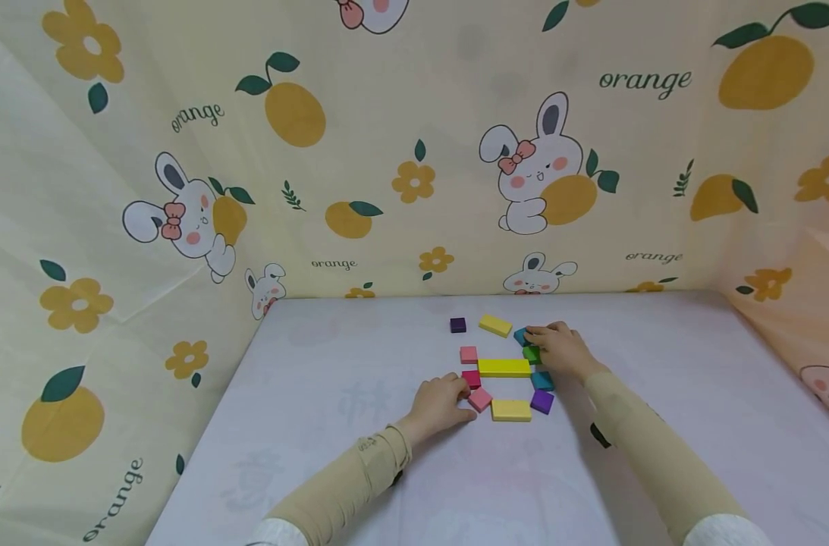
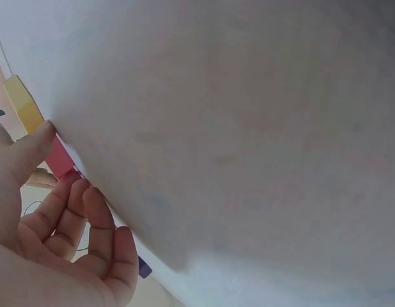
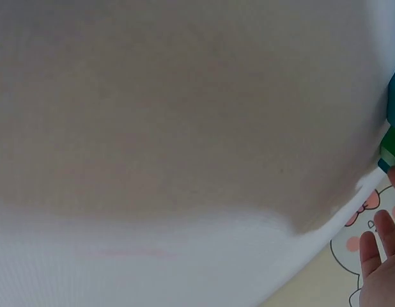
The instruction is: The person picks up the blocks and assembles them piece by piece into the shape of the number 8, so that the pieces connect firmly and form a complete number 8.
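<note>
In the head view, small coloured blocks form a ring with a long yellow block (image 1: 504, 368) across its middle. My left hand (image 1: 438, 406) is at the ring's near left, thumb and forefinger on either side of a tilted pink block (image 1: 480, 400); the forefinger tip also meets the red block (image 1: 471, 378). The left wrist view shows the thumb (image 2: 41, 144) at one end of the reddish blocks (image 2: 60, 158), other fingers loosely curled. My right hand (image 1: 564, 350) pinches a teal block (image 1: 520, 337) at the far right, above a green block (image 1: 533, 354), its fingers partly covering both.
A dark purple block (image 1: 458, 325) and a pale yellow block (image 1: 495, 326) lie at the back. Another pink block (image 1: 469, 355) is at left; a second teal block (image 1: 542, 381), a purple block (image 1: 541, 401) and a pale yellow block (image 1: 511, 410) line the right and front. Patterned cloth (image 1: 414, 227) hangs behind.
</note>
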A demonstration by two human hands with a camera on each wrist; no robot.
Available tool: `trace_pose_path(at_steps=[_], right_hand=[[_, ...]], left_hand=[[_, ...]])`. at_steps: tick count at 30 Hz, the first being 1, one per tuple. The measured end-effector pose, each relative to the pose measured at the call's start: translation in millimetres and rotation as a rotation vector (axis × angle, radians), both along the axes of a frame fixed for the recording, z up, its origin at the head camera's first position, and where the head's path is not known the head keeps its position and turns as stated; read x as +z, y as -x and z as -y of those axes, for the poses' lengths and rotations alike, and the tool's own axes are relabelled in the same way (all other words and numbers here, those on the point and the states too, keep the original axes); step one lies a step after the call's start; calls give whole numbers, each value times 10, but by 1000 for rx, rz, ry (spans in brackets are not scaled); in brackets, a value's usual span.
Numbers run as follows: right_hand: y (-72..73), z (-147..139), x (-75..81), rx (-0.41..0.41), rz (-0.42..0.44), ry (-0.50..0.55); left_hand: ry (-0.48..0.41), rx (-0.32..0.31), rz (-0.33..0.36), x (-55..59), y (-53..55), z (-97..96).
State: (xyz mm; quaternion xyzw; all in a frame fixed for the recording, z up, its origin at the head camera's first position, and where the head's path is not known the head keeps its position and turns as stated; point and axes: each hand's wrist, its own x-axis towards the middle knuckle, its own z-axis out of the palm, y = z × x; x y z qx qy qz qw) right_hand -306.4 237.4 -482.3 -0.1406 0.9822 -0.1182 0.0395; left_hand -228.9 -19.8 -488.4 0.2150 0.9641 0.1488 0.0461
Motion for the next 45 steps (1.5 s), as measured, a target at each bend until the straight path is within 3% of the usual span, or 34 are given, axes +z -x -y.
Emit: trace_pose_path(at_steps=[10, 31, 38, 45], right_hand=[[24, 5, -29, -18, 74, -35], [-18, 17, -23, -5, 31, -37], [51, 31, -52, -20, 79, -23], [32, 41, -47, -20, 69, -33]], left_hand=[[6, 5, 5, -8, -2, -2], [6, 7, 6, -27, 13, -3], [12, 1, 4, -32, 12, -1], [7, -8, -6, -30, 12, 10]])
